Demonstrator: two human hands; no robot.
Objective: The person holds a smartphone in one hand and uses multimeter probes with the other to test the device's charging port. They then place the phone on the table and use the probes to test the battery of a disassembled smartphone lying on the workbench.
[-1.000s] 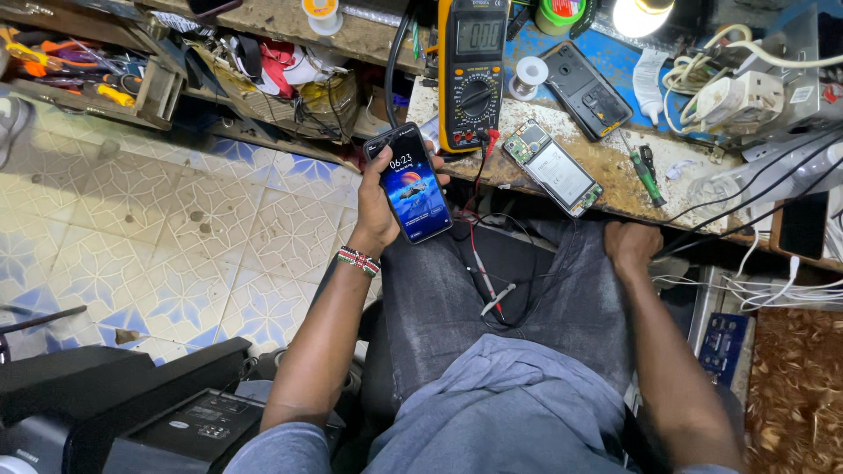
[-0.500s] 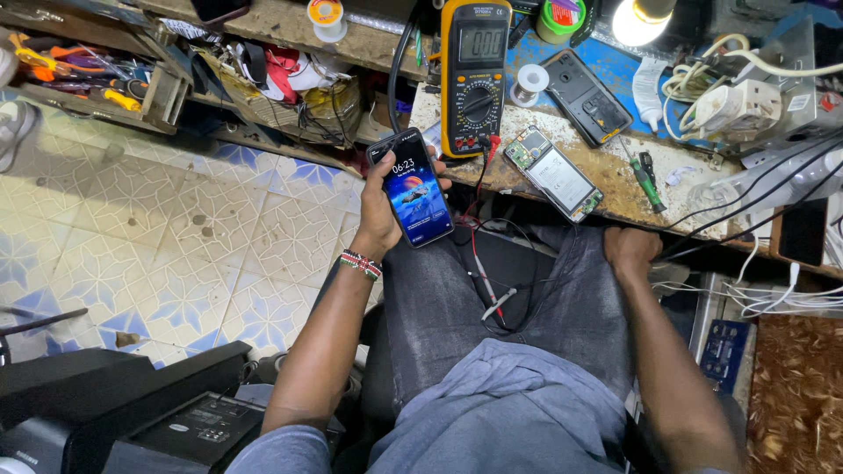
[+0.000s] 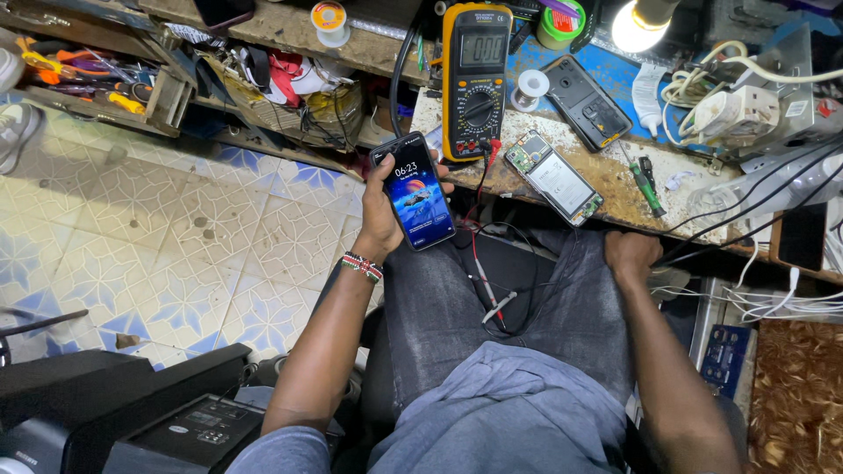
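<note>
The left hand (image 3: 379,215) is closed around a lit smartphone (image 3: 419,191), screen up, long axis pointing toward the workbench (image 3: 615,189). The right hand (image 3: 630,256) rests on the right knee, fingers curled over the trouser fabric, holding nothing. Taking the phone as reference: the yellow multimeter (image 3: 477,79) stands just beyond it; the opened phone (image 3: 553,177) lies to its right, nearer the right hand; the multimeter's probes (image 3: 493,309) lie on the lap below.

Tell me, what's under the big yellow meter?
The yellow meter lies on the scratched workbench. Red and black leads hang from its bottom end. Whatever is directly beneath its body is hidden.
</note>
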